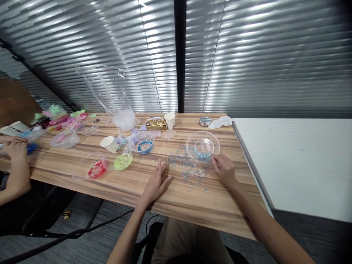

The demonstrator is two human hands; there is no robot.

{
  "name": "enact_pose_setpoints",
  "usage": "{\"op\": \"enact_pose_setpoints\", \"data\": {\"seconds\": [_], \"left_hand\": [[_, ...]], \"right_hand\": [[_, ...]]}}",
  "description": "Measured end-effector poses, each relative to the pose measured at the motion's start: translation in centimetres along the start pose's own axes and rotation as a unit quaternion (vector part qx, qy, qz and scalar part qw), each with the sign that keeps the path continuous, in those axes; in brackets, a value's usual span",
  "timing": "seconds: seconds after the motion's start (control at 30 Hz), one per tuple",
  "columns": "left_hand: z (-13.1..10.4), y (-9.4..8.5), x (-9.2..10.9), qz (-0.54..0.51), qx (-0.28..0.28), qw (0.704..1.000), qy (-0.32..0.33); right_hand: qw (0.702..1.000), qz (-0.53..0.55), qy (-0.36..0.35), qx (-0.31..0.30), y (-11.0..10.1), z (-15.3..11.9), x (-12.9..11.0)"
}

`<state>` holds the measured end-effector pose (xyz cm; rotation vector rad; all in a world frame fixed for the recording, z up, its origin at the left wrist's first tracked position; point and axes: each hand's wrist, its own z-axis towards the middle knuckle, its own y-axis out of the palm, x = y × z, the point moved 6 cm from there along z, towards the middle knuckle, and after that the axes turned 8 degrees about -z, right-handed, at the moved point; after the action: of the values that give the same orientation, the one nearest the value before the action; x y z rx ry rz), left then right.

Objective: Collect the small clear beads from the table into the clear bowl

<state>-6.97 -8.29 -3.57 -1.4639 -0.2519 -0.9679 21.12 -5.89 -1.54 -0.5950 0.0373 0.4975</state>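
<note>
My left hand rests on the wooden table, fingers outstretched and nothing in them. It lies just left of a scatter of small, thin, clear-grey pieces, which look like short tubes. My right hand has its thumb and fingers closed at the near right rim of a round clear plastic bowl. Light-blue material shows at the near side of that bowl. Some of the loose pieces lie beside and in front of the bowl.
Clear bowls with blue, yellow-green and red contents stand to the left. Behind are paper cups, a gold packet and a bag of white material. Another person's hand is far left; a white table adjoins right.
</note>
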Motion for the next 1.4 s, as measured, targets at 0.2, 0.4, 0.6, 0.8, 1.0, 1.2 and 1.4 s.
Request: {"op": "enact_pose_setpoints", "data": {"seconds": [0.2, 0.4, 0.6, 0.8, 1.0, 1.2, 1.4], "left_hand": [[0.26, 0.42, 0.17, 0.029, -0.015, 0.999, 0.013], [-0.16, 0.23, 0.21, 0.041, 0.004, 0.999, 0.021], [-0.11, 0.47, 0.32, 0.089, 0.001, 0.995, 0.043], [-0.09, 0.37, -0.29, 0.097, 0.037, 0.994, 0.039], [-0.49, 0.70, -0.35, 0.066, 0.001, 0.997, 0.044], [-0.49, 0.73, -0.02, 0.057, -0.022, 0.997, 0.047], [-0.52, 0.53, 0.31, 0.063, -0.012, 0.996, 0.059]], "right_hand": [[1.000, 0.006, 0.004, -0.006, 0.20, 0.13, 0.01], [1.000, 0.007, 0.005, -0.003, 0.13, 0.30, 0.10], [1.000, 0.012, 0.006, -0.002, 0.15, 0.26, 0.10], [1.000, 0.013, 0.006, -0.002, 0.08, 0.37, 0.01], [1.000, 0.014, 0.005, -0.005, 0.04, 0.49, -0.01], [1.000, 0.014, 0.007, -0.004, 0.05, 0.41, 0.05], [1.000, 0.014, 0.007, -0.001, 0.00, 0.33, 0.07]]}}
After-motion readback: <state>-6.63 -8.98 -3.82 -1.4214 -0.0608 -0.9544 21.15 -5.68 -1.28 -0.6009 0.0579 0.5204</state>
